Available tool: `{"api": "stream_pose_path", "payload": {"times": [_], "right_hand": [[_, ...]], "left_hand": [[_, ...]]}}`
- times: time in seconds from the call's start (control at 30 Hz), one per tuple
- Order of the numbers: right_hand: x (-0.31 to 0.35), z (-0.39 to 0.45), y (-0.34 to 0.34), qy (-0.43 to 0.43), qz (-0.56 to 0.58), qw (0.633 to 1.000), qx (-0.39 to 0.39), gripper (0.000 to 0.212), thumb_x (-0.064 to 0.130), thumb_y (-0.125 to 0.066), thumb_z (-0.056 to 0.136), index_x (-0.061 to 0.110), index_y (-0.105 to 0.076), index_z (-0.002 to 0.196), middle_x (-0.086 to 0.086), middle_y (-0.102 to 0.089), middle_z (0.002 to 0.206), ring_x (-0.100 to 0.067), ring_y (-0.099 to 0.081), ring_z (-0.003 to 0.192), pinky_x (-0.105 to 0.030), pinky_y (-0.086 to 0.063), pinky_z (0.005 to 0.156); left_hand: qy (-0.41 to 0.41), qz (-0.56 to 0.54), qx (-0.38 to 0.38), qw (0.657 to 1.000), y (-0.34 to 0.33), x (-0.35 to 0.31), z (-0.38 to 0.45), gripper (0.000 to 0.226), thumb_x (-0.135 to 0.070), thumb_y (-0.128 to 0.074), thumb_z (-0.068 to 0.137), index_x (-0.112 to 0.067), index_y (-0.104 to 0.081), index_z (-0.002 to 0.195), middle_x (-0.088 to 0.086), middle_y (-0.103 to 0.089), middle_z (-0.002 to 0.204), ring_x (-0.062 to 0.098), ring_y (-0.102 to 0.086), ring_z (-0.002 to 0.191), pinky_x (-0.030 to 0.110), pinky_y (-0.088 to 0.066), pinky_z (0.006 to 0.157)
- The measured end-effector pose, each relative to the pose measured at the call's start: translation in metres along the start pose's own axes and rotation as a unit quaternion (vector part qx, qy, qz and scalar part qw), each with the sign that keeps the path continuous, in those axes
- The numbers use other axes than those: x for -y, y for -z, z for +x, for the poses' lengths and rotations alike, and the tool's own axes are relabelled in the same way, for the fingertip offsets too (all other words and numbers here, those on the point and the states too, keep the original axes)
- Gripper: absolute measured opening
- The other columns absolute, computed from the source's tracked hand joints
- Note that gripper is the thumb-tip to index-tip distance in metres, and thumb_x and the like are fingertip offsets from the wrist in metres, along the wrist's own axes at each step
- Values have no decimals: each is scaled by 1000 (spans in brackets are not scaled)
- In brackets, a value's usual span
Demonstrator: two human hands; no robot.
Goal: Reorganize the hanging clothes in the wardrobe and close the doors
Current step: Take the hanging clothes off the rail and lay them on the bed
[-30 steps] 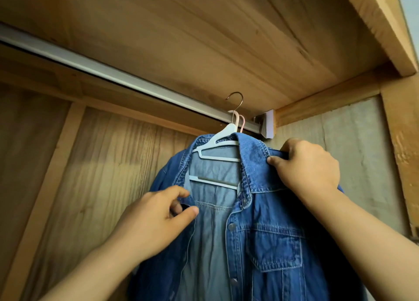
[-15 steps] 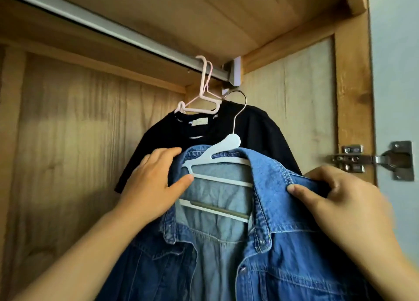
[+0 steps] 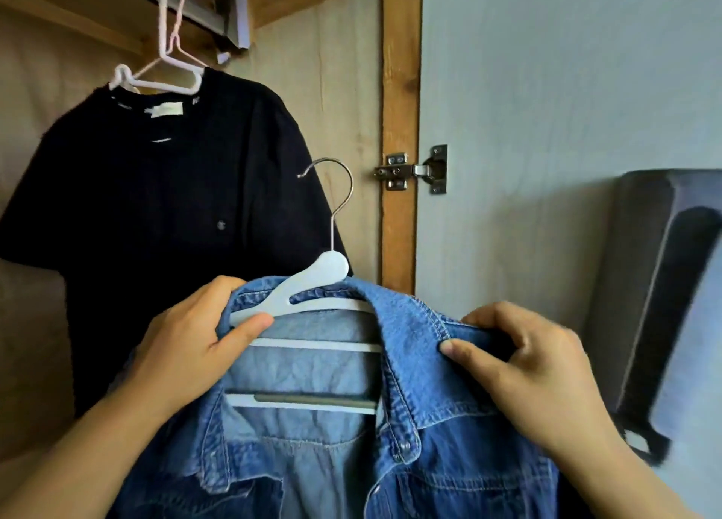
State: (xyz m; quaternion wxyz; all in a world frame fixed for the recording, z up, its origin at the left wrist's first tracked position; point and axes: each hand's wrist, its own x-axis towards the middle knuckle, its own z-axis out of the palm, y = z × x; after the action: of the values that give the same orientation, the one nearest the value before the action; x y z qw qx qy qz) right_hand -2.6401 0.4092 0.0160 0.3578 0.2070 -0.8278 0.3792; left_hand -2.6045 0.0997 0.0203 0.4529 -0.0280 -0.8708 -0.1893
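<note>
Gripping denim jacket [image 3: 429,460]; both hands

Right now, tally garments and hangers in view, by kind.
Denim jacket: 1, gripped by both hands, off the rail
Black T-shirt: 1, hanging on the rail
White hanger with metal hook: 1, in the jacket
Pink hanger: 1, in the T-shirt
Total: 4

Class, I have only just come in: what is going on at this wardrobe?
A person holds a denim jacket on its white hanger, off the rail. The left hand grips the collar and hanger; the right hand grips the other shoulder. The hanger's metal hook hangs free. A black T-shirt hangs on the rail behind.
</note>
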Motion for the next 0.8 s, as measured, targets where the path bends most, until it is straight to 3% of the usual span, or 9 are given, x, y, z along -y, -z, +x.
{"api": "stream_pose_path", "payload": {"times": [0.13,0.2,0.27,0.33,0.4,0.47,0.6,0.8], "right_hand": [[-19,-36,39,2,-25,1000,1,22,48,-75,69,32,-63,79,17,-65,74,-3,-60,75,-32,-50,67],[-28,-56,63,-8,-38,999,-3,25,52,-69,65,33,-62,82,18,-64,75,-1,-60,75,-21,-47,66],[-39,-73,87,-29,-45,999,-5,28,52,-67,62,34,-63,83,20,-64,77,2,-59,75,-15,-44,68],[-47,-89,111,-49,-51,997,-11,31,56,-65,60,36,-62,84,23,-64,81,4,-59,77,-11,-43,69],[-53,-103,136,-72,-57,996,-15,32,58,-67,60,40,-61,86,25,-64,82,3,-59,77,-13,-43,69],[-58,-117,159,-97,-61,993,-17,27,48,-77,62,39,-63,83,24,-65,80,2,-60,77,-15,-44,68],[-66,-142,209,-134,-109,984,-34,18,31,-83,63,32,-67,72,20,-66,75,-1,-61,74,-21,-45,67],[-75,-183,274,-181,-151,968,-81,32,21,-86,58,38,-68,78,21,-67,75,3,-62,75,-5,-43,65]], "left_hand": [[22,-35,6,999,-14,-40,-24,41,-73,-47,61,-48,-52,93,-18,-63,84,12,-60,79,39,-51,70],[12,-60,12,998,-23,-62,-35,36,-72,-55,63,-49,-52,92,-25,-60,96,5,-60,78,36,-51,68],[6,-93,22,995,-33,-84,-45,40,-69,-64,67,-43,-55,96,-22,-62,95,5,-60,77,32,-49,68],[-8,-110,30,993,-44,-104,-53,47,-69,-58,64,-34,-60,95,-13,-65,84,7,-60,75,33,-50,68],[-33,-124,34,991,-58,-125,-59,51,-71,-54,63,-31,-59,94,-13,-63,87,8,-58,75,31,-47,67],[-64,-153,37,985,-70,-146,-64,51,-73,-54,66,-31,-59,94,-16,-61,94,5,-57,79,27,-45,66],[-152,-210,36,965,-95,-194,-73,51,-61,-59,71,-14,-67,88,-11,-62,75,1,-55,75,16,-40,62],[-209,-304,43,928,-120,-265,-92,41,-63,-58,75,-24,-62,86,-16,-60,75,5,-55,70,19,-41,58]]}}
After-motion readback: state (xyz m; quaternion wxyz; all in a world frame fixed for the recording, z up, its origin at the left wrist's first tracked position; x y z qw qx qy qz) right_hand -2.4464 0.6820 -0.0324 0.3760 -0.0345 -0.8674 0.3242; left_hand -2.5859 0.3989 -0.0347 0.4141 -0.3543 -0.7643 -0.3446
